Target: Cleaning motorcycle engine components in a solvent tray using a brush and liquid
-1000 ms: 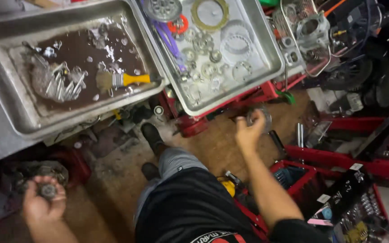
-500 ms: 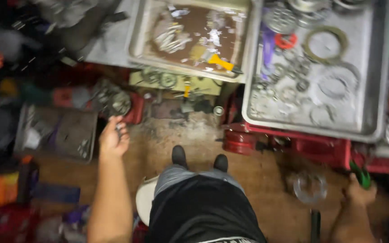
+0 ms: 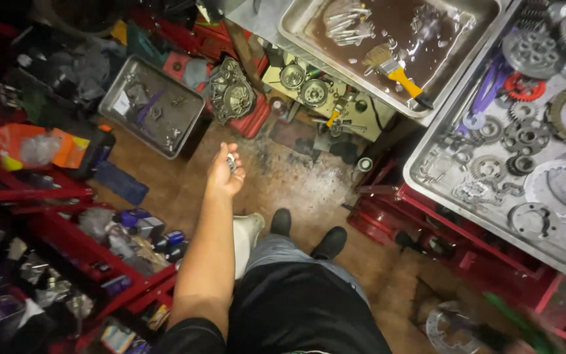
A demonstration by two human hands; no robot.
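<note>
An orange package (image 3: 34,145) with a clear plastic window lies at the left on the red shelves, and a small white label (image 3: 121,103) sits inside the floor tray (image 3: 150,105).

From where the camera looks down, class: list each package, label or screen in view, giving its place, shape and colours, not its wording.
Orange packet: left, on the red shelving, flat, orange with a clear bag on top.
White label: in the grey metal tray on the floor, small rectangle.
Small packets: bottom left, on the red rack, flat and multicoloured.
No screens in view.
</note>
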